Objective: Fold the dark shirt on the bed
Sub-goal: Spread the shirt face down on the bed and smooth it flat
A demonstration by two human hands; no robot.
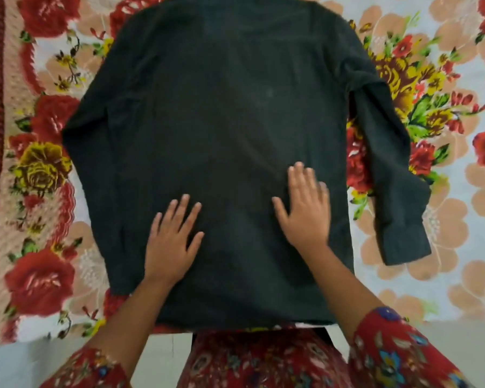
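Bedspread (39,169) ran across the whole view: red and yellow flowers on a pale ground, with a dark red patterned border down the far left edge. To the right side the print changed to peach blossoms on white.

Dark shirt (213,130) lay flat on the bedspread, centred, spread out and not yet folded. Collar end pointed away from the person, hem sat at the near edge of the bed. Fabric looked mostly smooth, a few faint creases.

Shirt's left-side sleeve (95,152) lay tucked tight along the body, hard to separate from it in the dark cloth.

Left hand (171,247) was open, palm down, fingers spread, pressed flat on the lower part of the shirt, left of centre. Gripped nothing.

Right hand (305,208) was also open, palm down, fingers together-ish and extended, flat on the shirt just right of centre and a bit farther up than the left. Slightly blurred. Gripped nothing.

Both hands were apart from each other, bare shirt between them.

Right-side sleeve (398,175) hung out away from the body, bent at the elbow, running down toward the near side with a strip of bedspread showing between it and the shirt body. Cuff (403,242) lay flat on the peach-flower area.

Person's own red patterned sleeves (398,348) showed at the bottom corners, same print on the clothing at bottom centre.
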